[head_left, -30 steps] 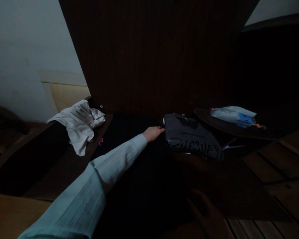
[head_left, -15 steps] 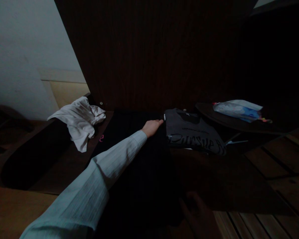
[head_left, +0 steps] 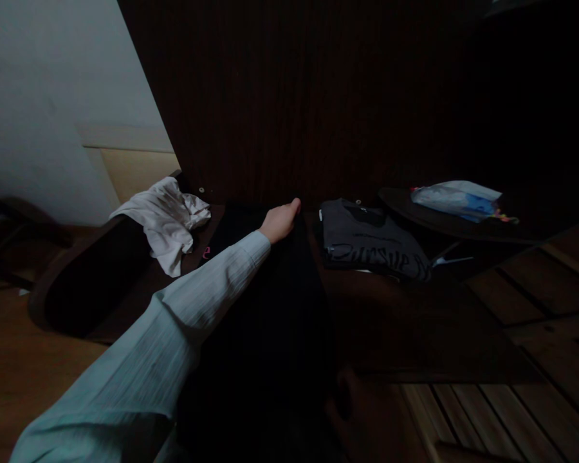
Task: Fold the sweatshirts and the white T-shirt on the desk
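Note:
A black garment (head_left: pixel 270 321) with a pink letter near its left edge lies spread lengthwise on a dark wooden surface. At its far right corner, my left hand (head_left: pixel 280 222) is closed on the cloth, thumb uppermost. My right hand (head_left: pixel 359 411), dim in shadow, is at the garment's near right edge with its fingers curled onto the cloth. To the right of the garment lies a folded dark grey T-shirt (head_left: pixel 374 241) with black lettering, apart from both hands.
A crumpled pale cloth (head_left: pixel 166 222) drapes over the curved wooden armrest (head_left: pixel 53 302) at left. A dark upright panel (head_left: pixel 294 96) stands behind. On a dark round-edged ledge (head_left: pixel 415 215) at right rests a white and blue plastic package (head_left: pixel 458 198). Wooden slats (head_left: pixel 468 411) show at lower right.
My left hand has moved slightly left and away from me, its fingers now closed on the garment's far right edge, which has drawn leftward from the T-shirt. My right hand has shifted left.

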`<state>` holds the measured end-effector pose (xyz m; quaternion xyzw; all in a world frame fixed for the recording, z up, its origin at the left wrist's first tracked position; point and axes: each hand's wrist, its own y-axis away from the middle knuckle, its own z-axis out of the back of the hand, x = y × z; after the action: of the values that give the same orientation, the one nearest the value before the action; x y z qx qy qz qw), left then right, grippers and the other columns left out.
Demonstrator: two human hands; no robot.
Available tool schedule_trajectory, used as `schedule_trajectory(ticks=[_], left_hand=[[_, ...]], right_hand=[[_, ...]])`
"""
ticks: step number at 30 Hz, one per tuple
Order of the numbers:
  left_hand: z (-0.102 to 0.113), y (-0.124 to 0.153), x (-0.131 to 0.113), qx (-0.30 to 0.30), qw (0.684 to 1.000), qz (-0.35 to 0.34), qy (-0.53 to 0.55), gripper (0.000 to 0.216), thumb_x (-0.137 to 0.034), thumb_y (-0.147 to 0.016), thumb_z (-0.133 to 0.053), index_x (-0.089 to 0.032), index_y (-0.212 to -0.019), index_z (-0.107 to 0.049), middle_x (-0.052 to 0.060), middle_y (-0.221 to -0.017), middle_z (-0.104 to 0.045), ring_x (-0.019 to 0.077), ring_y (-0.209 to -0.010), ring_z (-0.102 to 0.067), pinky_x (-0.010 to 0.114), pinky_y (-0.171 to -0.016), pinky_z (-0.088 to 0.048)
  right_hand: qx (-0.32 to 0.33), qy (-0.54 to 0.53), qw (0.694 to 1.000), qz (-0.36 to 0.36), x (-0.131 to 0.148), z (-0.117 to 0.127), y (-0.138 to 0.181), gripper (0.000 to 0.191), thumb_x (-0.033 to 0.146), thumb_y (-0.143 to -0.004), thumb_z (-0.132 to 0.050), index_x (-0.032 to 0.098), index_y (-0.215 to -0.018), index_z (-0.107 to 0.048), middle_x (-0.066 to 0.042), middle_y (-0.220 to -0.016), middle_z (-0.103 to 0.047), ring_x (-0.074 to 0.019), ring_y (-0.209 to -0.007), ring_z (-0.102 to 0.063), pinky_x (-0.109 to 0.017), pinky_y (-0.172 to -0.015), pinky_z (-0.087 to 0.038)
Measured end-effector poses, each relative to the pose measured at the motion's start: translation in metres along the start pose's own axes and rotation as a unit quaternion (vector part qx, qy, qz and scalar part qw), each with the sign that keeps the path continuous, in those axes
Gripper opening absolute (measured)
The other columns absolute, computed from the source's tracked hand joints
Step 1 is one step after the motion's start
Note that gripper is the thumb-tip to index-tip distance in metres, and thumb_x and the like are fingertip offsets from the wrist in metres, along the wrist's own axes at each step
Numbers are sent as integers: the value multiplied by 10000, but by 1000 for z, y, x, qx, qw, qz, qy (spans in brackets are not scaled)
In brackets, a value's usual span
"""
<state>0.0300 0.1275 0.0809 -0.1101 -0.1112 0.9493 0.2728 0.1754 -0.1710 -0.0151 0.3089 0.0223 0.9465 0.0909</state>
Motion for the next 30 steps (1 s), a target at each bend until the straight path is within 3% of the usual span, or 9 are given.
schedule_trajectory(ticks=[4, 7, 11, 16, 20, 25, 28, 30], left_hand=[[6, 6, 3, -7, 1000, -2, -26, 306, -70, -782, -368, -142, -1077, -410, 92, -950, -606, 195, -902, -587, 270, -712, -415], [10, 12, 12, -4, 998, 39, -48, 291, -116, -804, -376, -122, -1094, -395, 110, -944, -610, 204, -907, -589, 270, -717, -415], [7, 22, 35, 3, 995, 80, -63, 268, -205, -842, -368, -121, -1095, -396, 125, -931, -616, 216, -914, -589, 276, -726, -419], [-10, 40, 68, 25, 989, 138, -46, 241, -159, -825, -371, -137, -1057, -431, 124, -920, -618, 220, -894, -589, 290, -736, -420], [-28, 52, 86, 21, 985, 170, -6, 225, -87, -783, -373, -172, -962, -480, 100, -880, -615, 207, -846, -587, 277, -708, -413], [-44, 57, 97, -19, 983, 179, 23, 219, -65, -747, -376, -193, -882, -494, 60, -816, -594, 179, -784, -568, 259, -682, -402], [-51, 56, 104, -70, 973, 167, 142, 209, -87, -705, -438, -190, -878, -494, 23, -754, -573, 153, -717, -550, 250, -671, -401], [-56, 54, 109, -107, 943, 150, 278, 276, -102, -677, -471, -181, -940, -487, 5, -758, -569, 129, -704, -540, 237, -674, -408]], right_hand=[[-36, 16, 999, 23, 14, -1, 17, 61, 296, -648, -509, 242, -654, -483, 20, -518, -571, -128, -429, -523, -211, -411, -355], [-95, 20, 994, 59, 35, -14, 28, 99, 234, -661, -486, 232, -587, -421, 35, -468, -494, -111, -409, -468, -209, -427, -333], [-113, -7, 983, 143, 59, -48, 33, 120, 121, -631, -438, 225, -598, -389, 42, -489, -470, -103, -437, -461, -209, -467, -320], [-137, -71, 960, 235, 78, -91, 23, 205, 50, -522, -352, 219, -638, -356, 32, -537, -457, -112, -469, -447, -226, -470, -281], [-154, -85, 952, 249, 79, -126, 18, 228, 42, -492, -334, 214, -641, -349, 17, -571, -464, -128, -512, -458, -236, -499, -283], [-85, -46, 971, 217, 60, -161, 15, 253, 37, -454, -371, 217, -632, -374, 20, -587, -487, -129, -506, -462, -238, -488, -276], [43, -7, 981, 187, 56, -154, 11, 284, 24, -447, -393, 221, -651, -413, 32, -630, -522, -115, -528, -491, -222, -474, -274], [133, 13, 975, 179, 59, -138, 7, 297, 24, -476, -412, 226, -691, -447, 36, -683, -548, -109, -571, -520, -207, -494, -293]])
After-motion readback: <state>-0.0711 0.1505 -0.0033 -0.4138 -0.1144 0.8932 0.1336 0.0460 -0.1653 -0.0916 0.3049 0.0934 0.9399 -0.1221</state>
